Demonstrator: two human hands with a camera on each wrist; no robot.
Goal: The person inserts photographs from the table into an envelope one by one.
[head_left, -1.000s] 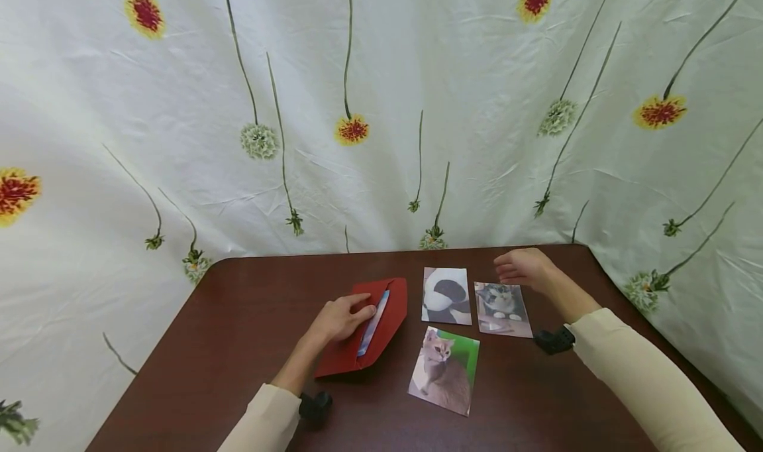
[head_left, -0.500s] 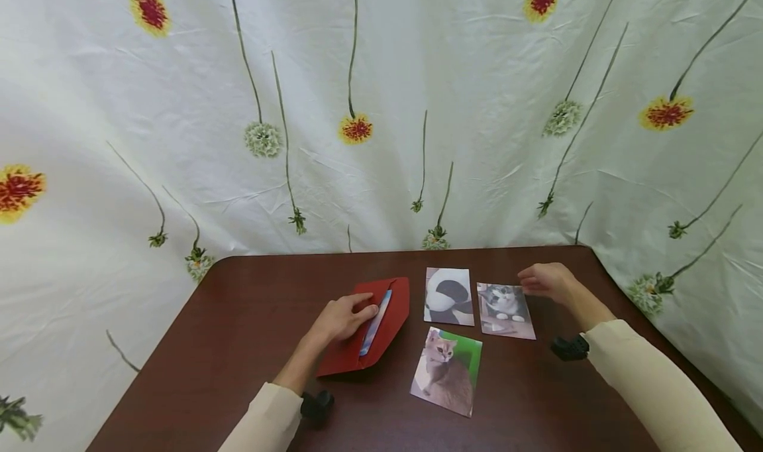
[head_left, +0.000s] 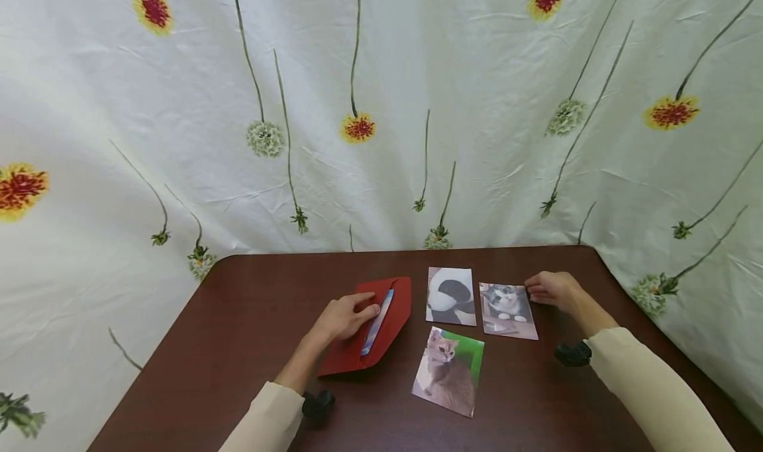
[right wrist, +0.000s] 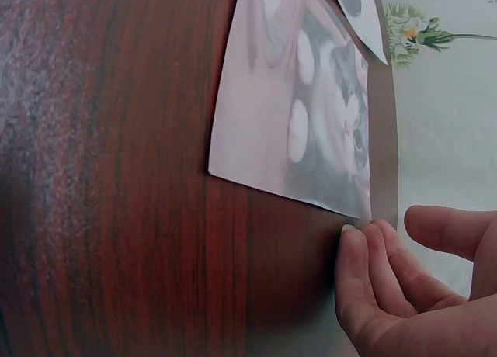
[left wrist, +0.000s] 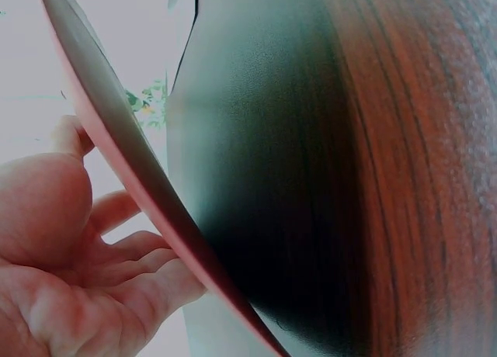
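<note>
My left hand (head_left: 346,318) holds a red envelope (head_left: 390,326) by its open side, with thumb and fingers at the slot. A bluish card (head_left: 377,323) shows inside the slot. In the left wrist view the envelope (left wrist: 147,194) stands tilted off the table, and part of the thumb goes out of sight behind it. My right hand (head_left: 556,289) is at the right edge of a photo of a grey-and-white cat (head_left: 508,311). In the right wrist view its fingertips (right wrist: 353,244) meet the photo's corner, or nearly so, while the thumb stays apart.
Left of the cat photo lies a black-and-white picture (head_left: 451,297). Nearer me is a photo of a tan cat (head_left: 447,376) on green. All lie on a dark brown table (head_left: 238,346), backed by a white flowered cloth (head_left: 381,193).
My right hand has moved right and slightly nearer, from above the grey-and-white cat photo to its right edge. The left hand and envelope keep their place; the view shifts slightly.
</note>
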